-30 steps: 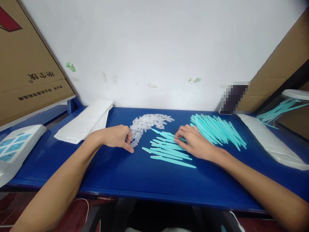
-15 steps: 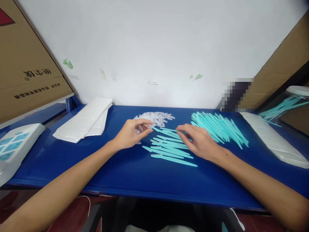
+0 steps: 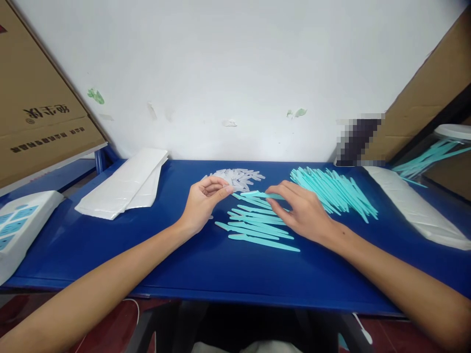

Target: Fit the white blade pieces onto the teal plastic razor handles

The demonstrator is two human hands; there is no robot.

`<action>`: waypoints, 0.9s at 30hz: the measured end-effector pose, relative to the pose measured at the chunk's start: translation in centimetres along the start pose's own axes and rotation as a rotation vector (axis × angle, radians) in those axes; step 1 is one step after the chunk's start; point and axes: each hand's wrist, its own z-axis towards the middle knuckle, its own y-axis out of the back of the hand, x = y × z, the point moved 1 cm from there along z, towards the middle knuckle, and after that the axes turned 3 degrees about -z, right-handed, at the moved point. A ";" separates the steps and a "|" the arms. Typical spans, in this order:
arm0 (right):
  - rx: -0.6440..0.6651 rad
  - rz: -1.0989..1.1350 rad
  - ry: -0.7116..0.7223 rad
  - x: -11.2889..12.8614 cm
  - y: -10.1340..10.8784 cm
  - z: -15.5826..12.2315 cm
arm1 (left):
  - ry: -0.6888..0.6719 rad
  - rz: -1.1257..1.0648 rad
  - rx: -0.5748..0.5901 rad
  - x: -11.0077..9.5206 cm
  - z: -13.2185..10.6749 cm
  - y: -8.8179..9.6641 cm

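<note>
My right hand (image 3: 300, 208) pinches a turquoise eyebrow razor (image 3: 253, 194) by its handle, its blade end pointing left. Opposite it, my left hand (image 3: 206, 198) is closed in a pinch, thumb against fingertips, on a small clear plastic cap that is mostly hidden. A small gap separates the razor's tip from the left fingertips. Behind the left hand lies a heap of clear plastic caps (image 3: 241, 177). Several loose eyebrow razors (image 3: 265, 241) lie below the right hand, blade ends to the left. A larger pile of turquoise razors (image 3: 333, 191) sits beyond the right hand.
White padded packs (image 3: 123, 184) lie on the blue table (image 3: 206, 274) at left, and another white pack (image 3: 415, 208) at right. A white device with blue labels (image 3: 25, 225) is at far left. A lidded clear jar (image 3: 449, 147) holds turquoise sticks. Cardboard boxes (image 3: 44, 98) flank the table.
The razor in my right hand has turned, showing more of its blade end, and has moved slightly left. My left hand's fingers have drawn closer together. The view has shifted slightly.
</note>
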 end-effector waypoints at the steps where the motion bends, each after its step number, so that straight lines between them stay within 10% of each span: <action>1: -0.011 -0.002 -0.005 0.0 0.0 0.0 | 0.007 0.012 0.004 0.0 -0.1 0.0; 27: -0.053 0.069 -0.052 0.1 -0.1 0.0 | -0.004 -0.018 -0.029 -0.3 0.0 0.0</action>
